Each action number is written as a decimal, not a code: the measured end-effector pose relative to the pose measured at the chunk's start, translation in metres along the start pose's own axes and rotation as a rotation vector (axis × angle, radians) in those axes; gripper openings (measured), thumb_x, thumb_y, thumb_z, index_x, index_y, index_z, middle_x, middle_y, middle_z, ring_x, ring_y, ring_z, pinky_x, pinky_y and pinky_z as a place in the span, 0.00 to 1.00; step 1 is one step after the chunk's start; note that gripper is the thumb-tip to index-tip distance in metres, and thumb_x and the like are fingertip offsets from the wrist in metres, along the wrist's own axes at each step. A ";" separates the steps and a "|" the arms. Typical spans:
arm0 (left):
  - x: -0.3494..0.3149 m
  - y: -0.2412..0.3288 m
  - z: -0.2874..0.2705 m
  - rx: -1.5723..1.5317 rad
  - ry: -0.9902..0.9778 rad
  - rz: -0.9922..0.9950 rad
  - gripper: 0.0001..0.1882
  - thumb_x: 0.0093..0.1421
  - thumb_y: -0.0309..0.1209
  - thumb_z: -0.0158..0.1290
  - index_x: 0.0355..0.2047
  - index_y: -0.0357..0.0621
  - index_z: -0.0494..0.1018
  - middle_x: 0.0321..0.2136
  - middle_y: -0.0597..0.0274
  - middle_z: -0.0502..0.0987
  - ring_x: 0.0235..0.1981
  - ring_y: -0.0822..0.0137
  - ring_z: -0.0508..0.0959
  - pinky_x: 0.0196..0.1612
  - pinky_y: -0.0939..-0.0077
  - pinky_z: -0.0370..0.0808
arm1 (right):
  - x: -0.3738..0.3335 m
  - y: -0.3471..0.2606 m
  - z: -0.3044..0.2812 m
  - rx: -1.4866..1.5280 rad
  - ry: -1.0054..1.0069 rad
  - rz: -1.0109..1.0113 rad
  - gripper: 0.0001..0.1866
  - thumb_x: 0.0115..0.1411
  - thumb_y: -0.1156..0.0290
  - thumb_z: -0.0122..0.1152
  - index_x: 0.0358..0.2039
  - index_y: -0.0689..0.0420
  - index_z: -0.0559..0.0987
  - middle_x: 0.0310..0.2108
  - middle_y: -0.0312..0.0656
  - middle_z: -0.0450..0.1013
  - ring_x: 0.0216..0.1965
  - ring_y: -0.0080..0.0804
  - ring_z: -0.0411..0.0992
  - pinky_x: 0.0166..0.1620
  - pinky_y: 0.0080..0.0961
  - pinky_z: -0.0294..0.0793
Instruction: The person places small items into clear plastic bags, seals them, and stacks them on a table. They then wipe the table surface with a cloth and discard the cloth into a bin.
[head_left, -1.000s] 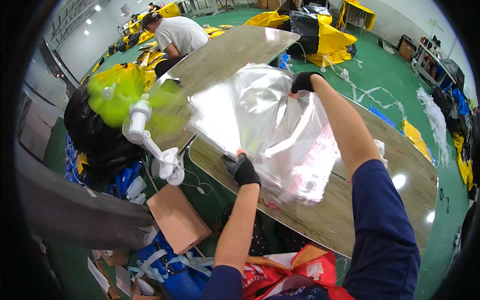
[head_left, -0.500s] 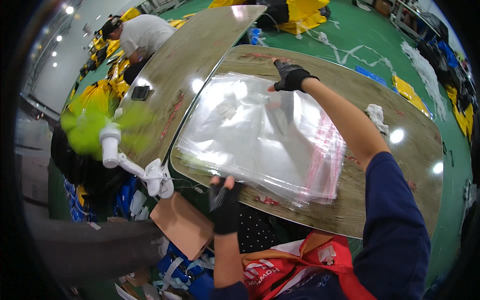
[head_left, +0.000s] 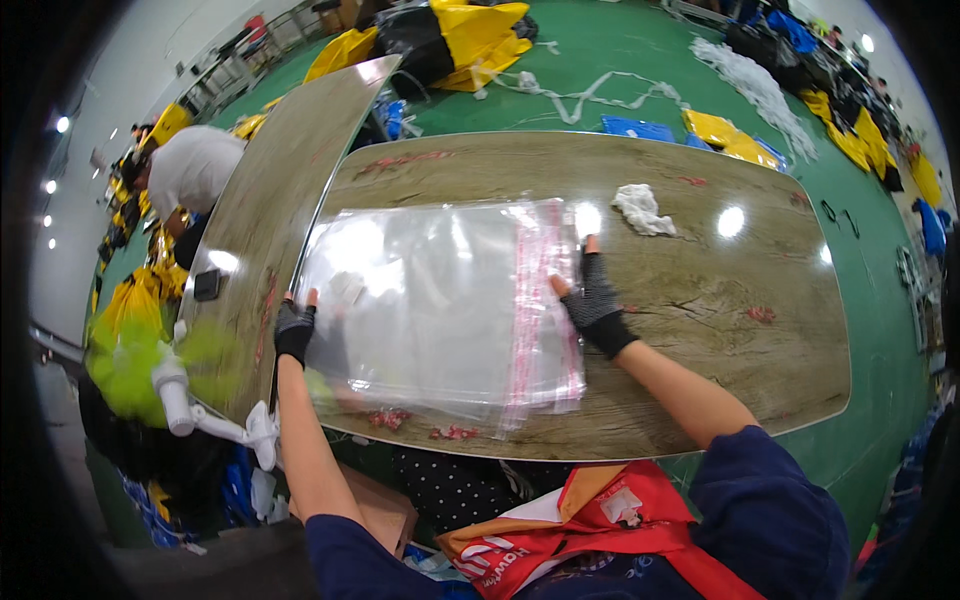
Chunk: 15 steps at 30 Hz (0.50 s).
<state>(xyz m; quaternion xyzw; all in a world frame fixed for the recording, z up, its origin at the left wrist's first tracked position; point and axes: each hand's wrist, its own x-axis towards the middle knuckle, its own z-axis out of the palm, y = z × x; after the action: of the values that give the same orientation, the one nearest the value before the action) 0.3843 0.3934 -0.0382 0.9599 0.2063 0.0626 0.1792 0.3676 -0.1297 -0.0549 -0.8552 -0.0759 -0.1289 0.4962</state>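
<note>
A stack of clear plastic bags (head_left: 430, 310) with pink-printed strips near its right side lies flat on the wood-patterned table (head_left: 700, 330). At its left edge is my left hand (head_left: 295, 328), in a black fingerless glove, thumb and fingers apart. My right hand (head_left: 592, 300), gloved the same way, rests along the right edge, its thumb spread from the fingers. Neither hand grips anything; each stands upright against a side of the stack. The lower fingers of both hands are partly hidden.
A crumpled white cloth (head_left: 643, 210) lies beyond my right hand. Left are a second table (head_left: 255, 190) with a dark phone (head_left: 207, 285), and a white fan (head_left: 172, 390) with blurred green blades. A person in a white shirt (head_left: 195, 170) bends over at far left.
My right hand has come from the stack's far edge to its right edge. My left hand has moved from the near edge to the left edge. The stack now lies straighter in view.
</note>
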 end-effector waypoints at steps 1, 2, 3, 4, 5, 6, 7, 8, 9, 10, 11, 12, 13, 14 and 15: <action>-0.008 0.026 0.017 0.058 -0.004 0.085 0.48 0.49 0.64 0.48 0.58 0.38 0.57 0.55 0.41 0.61 0.58 0.48 0.60 0.59 0.63 0.56 | -0.001 -0.011 0.006 -0.010 -0.013 0.025 0.53 0.53 0.47 0.58 0.61 0.71 0.39 0.63 0.62 0.37 0.66 0.51 0.37 0.65 0.35 0.39; -0.022 0.062 0.027 0.157 -0.008 0.109 0.48 0.48 0.65 0.49 0.58 0.39 0.57 0.56 0.43 0.60 0.58 0.49 0.59 0.60 0.63 0.55 | 0.002 -0.017 0.011 -0.033 -0.017 0.063 0.55 0.52 0.45 0.58 0.61 0.71 0.39 0.63 0.63 0.37 0.65 0.52 0.37 0.65 0.35 0.39; -0.034 0.085 0.030 0.263 -0.006 0.126 0.49 0.46 0.65 0.50 0.58 0.40 0.57 0.57 0.44 0.59 0.59 0.50 0.58 0.61 0.63 0.54 | 0.004 -0.024 0.017 -0.047 -0.029 0.100 0.56 0.51 0.43 0.58 0.61 0.71 0.39 0.63 0.64 0.37 0.65 0.52 0.37 0.65 0.35 0.40; -0.037 0.085 0.029 0.137 -0.014 0.123 0.51 0.44 0.65 0.52 0.58 0.40 0.57 0.58 0.46 0.58 0.60 0.51 0.56 0.61 0.63 0.52 | 0.008 -0.033 0.024 0.010 -0.053 0.125 0.58 0.50 0.42 0.57 0.61 0.72 0.38 0.63 0.65 0.36 0.65 0.53 0.36 0.65 0.36 0.40; -0.045 0.092 0.029 0.168 0.011 0.137 0.51 0.45 0.65 0.51 0.59 0.40 0.56 0.58 0.46 0.58 0.60 0.50 0.56 0.61 0.62 0.52 | 0.015 -0.037 0.027 0.063 -0.080 0.146 0.59 0.50 0.41 0.57 0.61 0.72 0.36 0.63 0.65 0.35 0.65 0.54 0.35 0.65 0.36 0.39; -0.045 0.092 0.028 0.177 0.017 0.159 0.50 0.46 0.64 0.52 0.59 0.40 0.56 0.58 0.45 0.57 0.60 0.50 0.56 0.61 0.62 0.52 | 0.018 -0.043 0.027 0.053 -0.061 0.152 0.54 0.51 0.41 0.56 0.60 0.72 0.46 0.61 0.64 0.44 0.64 0.52 0.44 0.63 0.36 0.46; -0.045 0.091 0.029 0.187 0.023 0.179 0.49 0.46 0.63 0.52 0.59 0.40 0.55 0.58 0.45 0.57 0.60 0.50 0.56 0.61 0.62 0.52 | 0.023 -0.042 0.018 0.044 -0.049 0.146 0.48 0.51 0.44 0.57 0.57 0.70 0.52 0.58 0.61 0.50 0.61 0.51 0.50 0.61 0.36 0.50; -0.047 0.089 0.031 0.165 0.113 0.209 0.48 0.47 0.61 0.53 0.59 0.40 0.55 0.58 0.44 0.57 0.60 0.49 0.55 0.62 0.62 0.52 | 0.031 -0.038 0.007 0.036 -0.040 0.139 0.42 0.52 0.47 0.57 0.55 0.68 0.59 0.55 0.59 0.57 0.58 0.51 0.55 0.59 0.36 0.54; -0.052 0.085 0.031 0.151 0.200 0.234 0.47 0.48 0.60 0.53 0.59 0.40 0.55 0.58 0.44 0.57 0.60 0.49 0.55 0.62 0.61 0.52 | 0.038 -0.032 -0.002 0.034 -0.040 0.136 0.36 0.53 0.49 0.58 0.52 0.66 0.65 0.52 0.57 0.63 0.55 0.50 0.60 0.57 0.36 0.59; -0.057 0.082 0.028 0.134 0.290 0.259 0.47 0.49 0.59 0.54 0.59 0.39 0.55 0.58 0.44 0.56 0.60 0.49 0.55 0.62 0.61 0.51 | 0.049 -0.017 -0.015 -0.032 0.098 0.014 0.27 0.52 0.55 0.58 0.45 0.63 0.70 0.46 0.53 0.67 0.49 0.49 0.64 0.53 0.36 0.62; -0.059 0.076 0.023 0.108 0.407 0.266 0.45 0.51 0.55 0.54 0.60 0.39 0.54 0.58 0.44 0.56 0.60 0.49 0.55 0.61 0.61 0.52 | 0.062 0.003 -0.030 -0.096 0.232 -0.111 0.18 0.52 0.61 0.58 0.38 0.60 0.75 0.40 0.49 0.72 0.43 0.48 0.68 0.49 0.35 0.66; -0.071 0.090 0.018 0.031 0.421 0.225 0.44 0.51 0.53 0.55 0.60 0.38 0.54 0.58 0.44 0.57 0.60 0.49 0.56 0.61 0.61 0.53 | 0.078 0.023 -0.056 -0.197 0.304 -0.197 0.14 0.50 0.65 0.57 0.37 0.57 0.75 0.38 0.48 0.72 0.42 0.48 0.68 0.48 0.36 0.66; -0.092 0.103 0.009 -0.039 0.440 0.170 0.43 0.52 0.50 0.56 0.59 0.38 0.54 0.58 0.44 0.57 0.59 0.49 0.57 0.61 0.61 0.54 | 0.090 0.039 -0.077 -0.287 0.365 -0.290 0.11 0.49 0.69 0.56 0.35 0.55 0.75 0.36 0.47 0.72 0.41 0.47 0.67 0.48 0.36 0.66; -0.114 0.094 0.004 -0.106 0.509 0.248 0.40 0.53 0.45 0.57 0.59 0.36 0.54 0.57 0.45 0.59 0.58 0.49 0.59 0.60 0.63 0.55 | 0.094 0.042 -0.089 -0.407 0.338 -0.239 0.13 0.48 0.67 0.56 0.36 0.54 0.75 0.38 0.48 0.72 0.43 0.47 0.67 0.49 0.36 0.65; -0.145 0.102 -0.002 -0.215 0.538 0.267 0.36 0.54 0.39 0.57 0.58 0.35 0.55 0.56 0.45 0.61 0.58 0.51 0.60 0.60 0.64 0.56 | 0.098 0.045 -0.101 -0.528 0.296 -0.208 0.14 0.48 0.66 0.56 0.37 0.53 0.76 0.39 0.49 0.71 0.45 0.47 0.66 0.50 0.35 0.65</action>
<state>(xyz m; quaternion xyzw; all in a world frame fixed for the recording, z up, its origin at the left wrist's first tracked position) 0.2908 0.2467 -0.0056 0.9029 0.1106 0.3589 0.2089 0.4586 -0.2396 -0.0154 -0.9141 -0.0539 -0.3172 0.2469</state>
